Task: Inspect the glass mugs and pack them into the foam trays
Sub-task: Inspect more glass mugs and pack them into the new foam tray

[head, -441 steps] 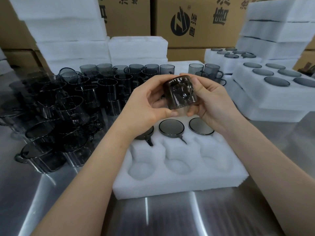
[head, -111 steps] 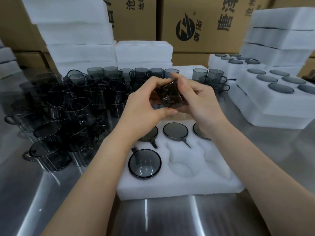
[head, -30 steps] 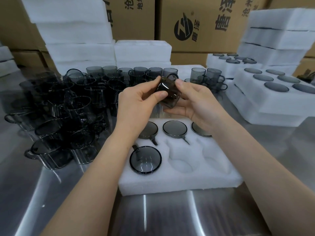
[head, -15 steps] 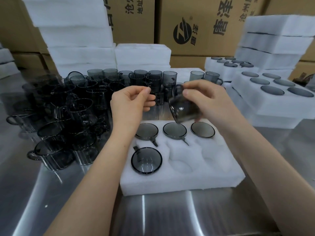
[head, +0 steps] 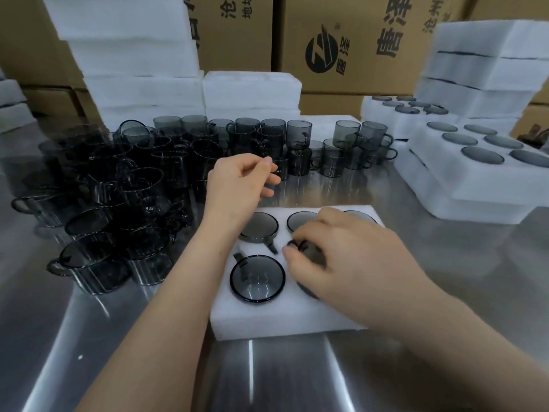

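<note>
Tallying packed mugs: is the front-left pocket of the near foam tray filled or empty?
Filled. A glass mug sits sunk in that pocket of the foam tray, its round rim and handle showing.

Mugs (head: 257, 278): smoky glossy glass. Tray (head: 285, 319): white matt foam. Table (head: 445, 292): brushed reflective metal. Boxes (head: 356, 40): brown cardboard.

The cardboard box (head: 356, 81) at 1 o'clock bears a round black logo (head: 322, 53) with a small ® mark. Small characters beside it look like 唐泽. Large black 唐泽 (head: 392, 28) stands to its right, then 沧州, partly cut off. The neighbouring box (head: 237, 52) at 12 o'clock shows 沧 and 地址, clipped at the top edge.
</note>
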`<action>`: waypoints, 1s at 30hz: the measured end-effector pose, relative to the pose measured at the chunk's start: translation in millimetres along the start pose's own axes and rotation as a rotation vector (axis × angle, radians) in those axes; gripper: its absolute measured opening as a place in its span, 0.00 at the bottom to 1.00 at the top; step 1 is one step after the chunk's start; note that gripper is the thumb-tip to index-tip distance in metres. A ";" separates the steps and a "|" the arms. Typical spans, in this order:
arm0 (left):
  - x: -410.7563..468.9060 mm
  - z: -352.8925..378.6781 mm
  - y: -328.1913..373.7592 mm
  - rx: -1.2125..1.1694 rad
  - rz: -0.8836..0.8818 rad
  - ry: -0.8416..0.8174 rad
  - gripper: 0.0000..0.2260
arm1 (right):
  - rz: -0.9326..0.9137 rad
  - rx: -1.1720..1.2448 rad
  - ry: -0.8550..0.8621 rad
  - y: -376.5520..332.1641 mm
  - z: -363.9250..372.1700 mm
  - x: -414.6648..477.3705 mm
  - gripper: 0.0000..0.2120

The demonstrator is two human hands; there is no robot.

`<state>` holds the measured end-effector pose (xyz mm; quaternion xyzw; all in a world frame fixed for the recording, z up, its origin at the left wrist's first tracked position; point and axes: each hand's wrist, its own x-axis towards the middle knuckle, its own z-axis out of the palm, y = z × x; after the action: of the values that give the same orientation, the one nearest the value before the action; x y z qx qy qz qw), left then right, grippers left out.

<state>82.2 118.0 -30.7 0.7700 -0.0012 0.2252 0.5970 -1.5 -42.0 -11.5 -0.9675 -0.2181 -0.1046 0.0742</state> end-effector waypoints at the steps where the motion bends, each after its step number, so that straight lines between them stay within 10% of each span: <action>1: 0.1 -0.1 -0.4 0.009 0.001 -0.005 0.10 | -0.023 -0.039 0.001 -2.0 5.0 -2.9 0.28; 13: 2.7 2.2 -4.1 0.111 -0.018 -0.053 0.11 | -0.223 0.084 -0.388 14.9 12.1 -10.5 0.48; 20: 1.8 4.0 -6.6 0.367 -0.059 -0.185 0.11 | 0.036 0.547 0.104 40.3 -5.4 73.0 0.14; 30: 1.6 4.0 -9.3 0.520 -0.052 -0.218 0.12 | 0.100 0.246 -0.077 47.1 31.4 214.2 0.30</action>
<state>87.5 117.4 -39.4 0.9167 0.0124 0.1184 0.3815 213.7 8.9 3.8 -0.9640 -0.1836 -0.0360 0.1891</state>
